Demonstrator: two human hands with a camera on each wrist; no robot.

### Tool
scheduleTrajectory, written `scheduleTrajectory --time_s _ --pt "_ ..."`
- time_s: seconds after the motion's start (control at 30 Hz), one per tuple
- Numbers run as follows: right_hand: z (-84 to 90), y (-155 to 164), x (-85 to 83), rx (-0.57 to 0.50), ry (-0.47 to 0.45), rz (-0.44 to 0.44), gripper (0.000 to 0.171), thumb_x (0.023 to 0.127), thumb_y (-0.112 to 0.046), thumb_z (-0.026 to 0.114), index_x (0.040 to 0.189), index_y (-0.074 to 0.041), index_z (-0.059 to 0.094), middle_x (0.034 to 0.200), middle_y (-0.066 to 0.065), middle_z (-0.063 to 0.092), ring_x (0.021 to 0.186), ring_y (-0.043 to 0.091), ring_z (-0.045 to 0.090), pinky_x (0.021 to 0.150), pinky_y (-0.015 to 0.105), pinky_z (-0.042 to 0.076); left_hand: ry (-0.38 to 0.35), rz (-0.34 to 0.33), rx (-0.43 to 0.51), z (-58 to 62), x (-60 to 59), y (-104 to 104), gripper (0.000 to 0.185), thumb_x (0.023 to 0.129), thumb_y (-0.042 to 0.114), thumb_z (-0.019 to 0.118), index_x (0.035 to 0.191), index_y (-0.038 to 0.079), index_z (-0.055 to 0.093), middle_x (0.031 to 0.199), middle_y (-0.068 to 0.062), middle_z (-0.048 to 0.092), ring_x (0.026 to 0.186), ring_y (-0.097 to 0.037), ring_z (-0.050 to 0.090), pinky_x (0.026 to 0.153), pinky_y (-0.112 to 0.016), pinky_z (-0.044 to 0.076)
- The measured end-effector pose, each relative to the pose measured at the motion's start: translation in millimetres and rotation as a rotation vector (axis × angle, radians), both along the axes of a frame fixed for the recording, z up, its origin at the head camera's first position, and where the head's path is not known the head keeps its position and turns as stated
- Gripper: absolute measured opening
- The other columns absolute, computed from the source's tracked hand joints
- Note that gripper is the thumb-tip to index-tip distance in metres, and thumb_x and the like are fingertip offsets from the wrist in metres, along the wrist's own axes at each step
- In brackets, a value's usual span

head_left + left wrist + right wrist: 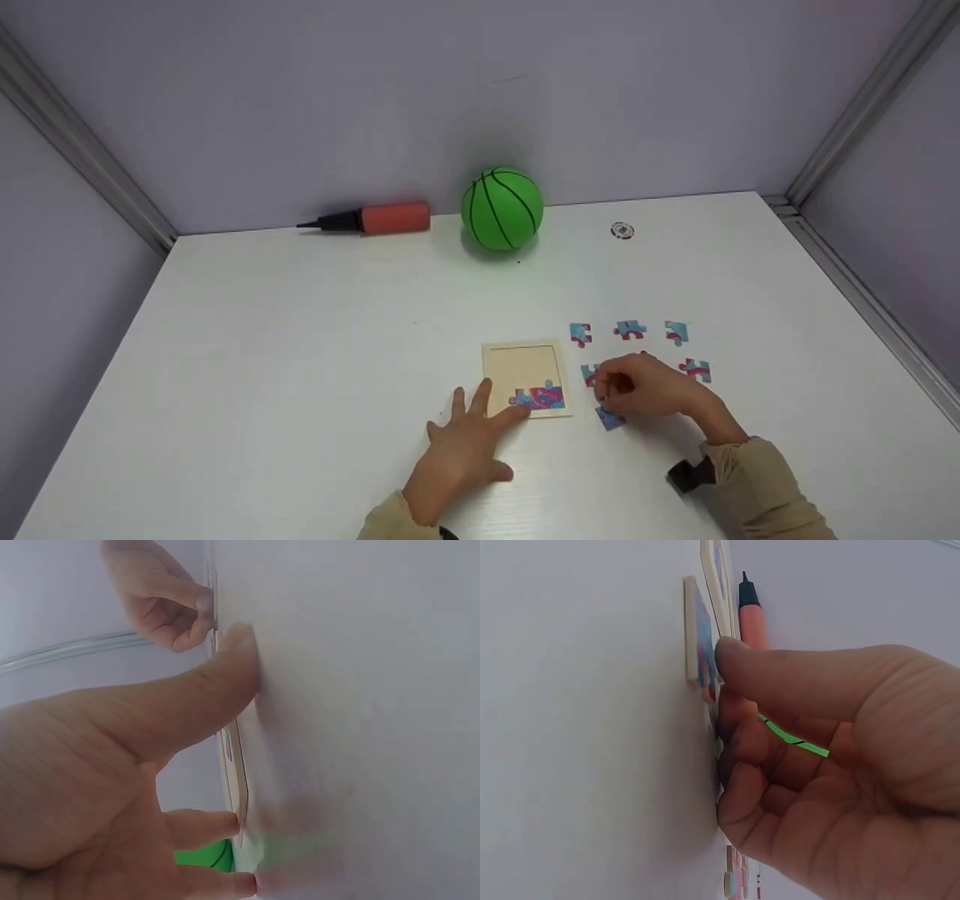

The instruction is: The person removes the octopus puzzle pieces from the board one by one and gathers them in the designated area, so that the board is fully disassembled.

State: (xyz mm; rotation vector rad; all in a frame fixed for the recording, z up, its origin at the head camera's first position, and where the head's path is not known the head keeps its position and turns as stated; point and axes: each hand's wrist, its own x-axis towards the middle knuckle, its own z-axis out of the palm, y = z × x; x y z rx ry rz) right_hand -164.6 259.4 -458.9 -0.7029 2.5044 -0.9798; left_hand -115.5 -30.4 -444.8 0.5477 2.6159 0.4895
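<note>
My left hand (459, 454) is spread on the table, its index fingertip on the lower edge of a wooden puzzle tray (523, 361). Joined blue and pink puzzle pieces (546, 397) lie in the tray's lower right part. To the right of the tray, my right hand (646, 386) has its fingers curled, pinching at the edge of a blue-purple puzzle piece (610, 418). In the right wrist view the thumb tip overlaps that piece (700, 634), which is low at the table. Another piece (589, 374) is partly covered by the right hand's fingers.
Several loose pieces (629, 330) lie above and right of the right hand, one (696, 369) just beyond its knuckles. Farther back stand a green ball (502, 209) and, lying down, a red and black hand pump (394, 217). A round chip (622, 230) lies at the back right.
</note>
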Motion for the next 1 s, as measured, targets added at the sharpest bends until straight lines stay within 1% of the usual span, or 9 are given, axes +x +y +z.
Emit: scheduleTrajectory --time_s 0.1,0.17,0.27,0.4,0.57,0.73,0.87,1.0 --pt "-0.4 -0.8 -0.4 -0.012 -0.015 -0.004 0.003 0.087 -0.009 0.067 0.089 -0.011 0.066 0.071 -0.008 0.053 0.066 0.007 0.048 0.061 0.022 0.043 -0.008 0.008 0.000 -1.5 1.5 -0.2 0.075 0.073 0.034 0.082 0.139 0.037 0.047 0.156 -0.017 0.019 0.138 -0.052 0.016 0.085 -0.078 0.030" --pt "2.2 -2.7 -0.2 -0.016 -0.024 -0.018 0.003 0.089 -0.012 0.067 0.091 -0.011 0.066 0.072 -0.008 0.053 0.067 0.008 0.047 0.060 0.022 0.042 -0.010 0.020 0.011 -1.0 2.5 0.5 0.073 0.075 0.036 0.080 0.140 0.035 0.047 0.156 -0.018 0.017 0.138 -0.053 0.015 0.085 -0.078 0.031" --pt "8.4 -7.7 -0.6 -0.036 -0.021 -0.034 0.004 0.089 -0.013 0.067 0.091 -0.010 0.067 0.071 -0.006 0.053 0.065 0.009 0.047 0.058 0.022 0.041 0.011 0.017 0.032 0.4 3.1 4.2 0.071 0.078 0.040 0.077 0.142 0.032 0.046 0.156 -0.021 0.016 0.139 -0.052 0.013 0.089 -0.076 0.031" --pt "15.7 -20.6 -4.8 -0.076 0.006 -0.030 0.004 0.089 -0.012 0.067 0.091 -0.009 0.066 0.070 -0.004 0.053 0.063 0.009 0.046 0.057 0.022 0.041 0.036 -0.026 0.043 -0.1 1.9 12.8 0.069 0.081 0.043 0.073 0.143 0.031 0.045 0.156 -0.021 0.017 0.140 -0.049 0.013 0.095 -0.072 0.029" --pt "18.4 -44.5 -14.0 -0.070 0.030 -0.010 0.007 0.090 -0.015 0.067 0.094 -0.009 0.067 0.068 -0.006 0.052 0.061 0.008 0.046 0.056 0.023 0.040 0.021 -0.069 0.013 -4.5 -2.0 21.8 0.067 0.082 0.042 0.072 0.143 0.031 0.046 0.157 -0.020 0.016 0.142 -0.047 0.011 0.101 -0.069 0.026" --pt "18.4 -65.6 -23.3 -0.066 0.050 -0.007 0.007 0.090 -0.013 0.066 0.093 -0.007 0.067 0.070 -0.005 0.054 0.064 0.010 0.047 0.058 0.025 0.041 0.038 -0.102 -0.022 -5.8 -4.9 24.3 0.067 0.082 0.043 0.071 0.143 0.032 0.046 0.157 -0.019 0.019 0.142 -0.046 0.012 0.100 -0.068 0.027" --pt "16.3 -80.5 -29.4 -0.067 0.054 0.008 0.007 0.091 -0.012 0.064 0.092 -0.006 0.068 0.076 -0.003 0.060 0.068 0.010 0.051 0.063 0.026 0.045 0.059 -0.114 -0.023 -4.5 -5.7 24.2 0.066 0.082 0.044 0.072 0.142 0.032 0.048 0.157 -0.019 0.020 0.141 -0.046 0.013 0.099 -0.068 0.029" --pt "13.8 -88.1 -31.1 -0.052 0.053 0.028 0.011 0.091 -0.012 0.064 0.094 -0.003 0.071 0.084 0.001 0.067 0.072 0.010 0.055 0.068 0.028 0.048 0.067 -0.119 -0.043 -3.8 -6.6 25.3 0.065 0.081 0.045 0.072 0.141 0.034 0.049 0.157 -0.018 0.019 0.142 -0.045 0.013 0.099 -0.068 0.029"
